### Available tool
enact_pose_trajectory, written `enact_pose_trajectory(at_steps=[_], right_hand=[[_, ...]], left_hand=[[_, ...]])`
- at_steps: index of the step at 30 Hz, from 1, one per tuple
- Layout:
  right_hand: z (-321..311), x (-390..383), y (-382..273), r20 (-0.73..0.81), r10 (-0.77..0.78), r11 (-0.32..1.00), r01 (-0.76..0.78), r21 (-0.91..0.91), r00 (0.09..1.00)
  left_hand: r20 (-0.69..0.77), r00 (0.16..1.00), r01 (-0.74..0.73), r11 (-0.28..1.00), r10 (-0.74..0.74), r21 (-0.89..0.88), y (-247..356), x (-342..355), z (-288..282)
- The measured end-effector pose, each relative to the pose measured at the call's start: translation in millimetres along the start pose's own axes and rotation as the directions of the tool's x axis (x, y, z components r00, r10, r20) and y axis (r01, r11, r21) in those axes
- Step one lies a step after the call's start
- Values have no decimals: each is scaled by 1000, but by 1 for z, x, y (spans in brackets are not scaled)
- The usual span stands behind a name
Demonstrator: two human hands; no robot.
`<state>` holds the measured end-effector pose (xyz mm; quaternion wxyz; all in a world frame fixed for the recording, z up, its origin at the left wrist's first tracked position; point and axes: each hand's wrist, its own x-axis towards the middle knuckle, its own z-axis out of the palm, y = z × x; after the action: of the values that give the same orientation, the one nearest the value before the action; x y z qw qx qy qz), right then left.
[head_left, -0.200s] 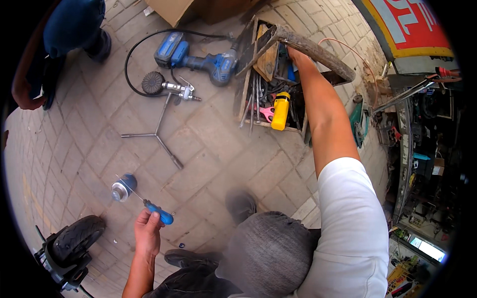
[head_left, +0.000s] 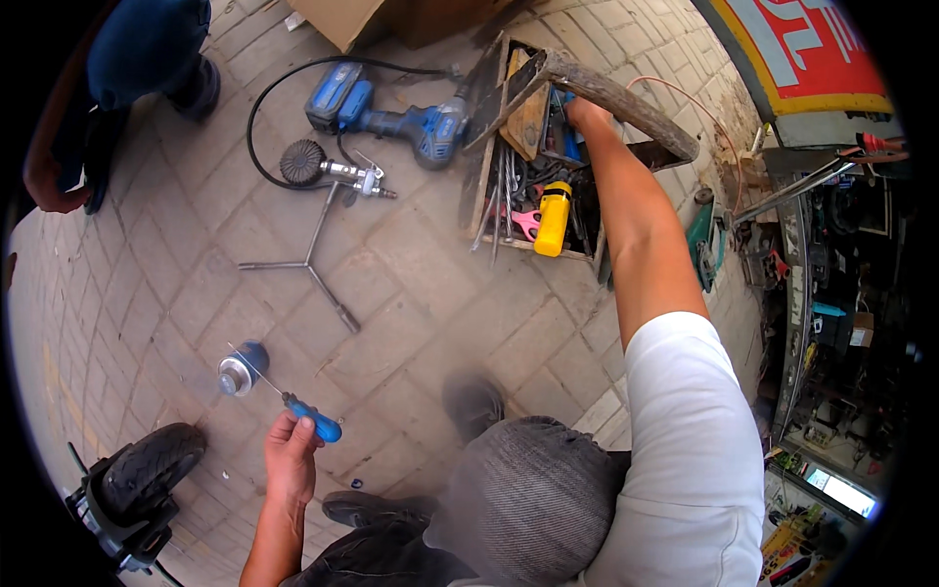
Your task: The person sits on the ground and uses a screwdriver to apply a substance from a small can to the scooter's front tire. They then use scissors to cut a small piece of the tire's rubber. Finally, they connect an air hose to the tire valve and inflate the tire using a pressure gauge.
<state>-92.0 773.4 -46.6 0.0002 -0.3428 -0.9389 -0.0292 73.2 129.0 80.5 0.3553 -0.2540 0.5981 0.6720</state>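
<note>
My left hand point(head_left: 291, 452) is closed around the handle of a blue-handled tool point(head_left: 313, 419) with a thin metal shaft. The shaft points up and left, passing over a blue can point(head_left: 251, 360) that stands on the paving. At the upper right my right hand point(head_left: 590, 117) reaches into a wooden toolbox point(head_left: 593, 256) under its branch-like handle point(head_left: 626, 103). Its fingers are mostly hidden by the hand and box, close to blue items point(head_left: 561, 132). A yellow tool point(head_left: 553, 218), pink-handled scissors point(head_left: 526, 223) and metal rods point(head_left: 502, 186) lie in the box.
Left of the toolbox lie a blue cordless impact wrench point(head_left: 391, 119), an air hose gauge point(head_left: 301, 163) and a three-armed socket wrench point(head_left: 308, 262). A black wheel point(head_left: 156, 470) is at lower left. Another person's leg point(head_left: 147, 49) shows upper left. Shelves point(head_left: 831, 323) stand at right.
My right hand has shifted slightly inside the toolbox, and more of its back shows. The left hand keeps its place with the blue-handled tool.
</note>
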Motion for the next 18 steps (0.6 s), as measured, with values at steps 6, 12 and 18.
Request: enact_pose_trajectory(at_steps=[6,12,18], right_hand=[[-2,-15,-13,-60,43,990,-51,-131,997],[-28,-41,-19,231,69,997,-76,20,970],[-25,-65,-16,316,144,987,-159,21,938]], left_hand=[[-9,1000,-3,1000,3,1,0,-2,-2],[-2,1000,-24,999,24,-25,-5,-4,-7],[30,1000,-3,1000,2,20,3,0,4]])
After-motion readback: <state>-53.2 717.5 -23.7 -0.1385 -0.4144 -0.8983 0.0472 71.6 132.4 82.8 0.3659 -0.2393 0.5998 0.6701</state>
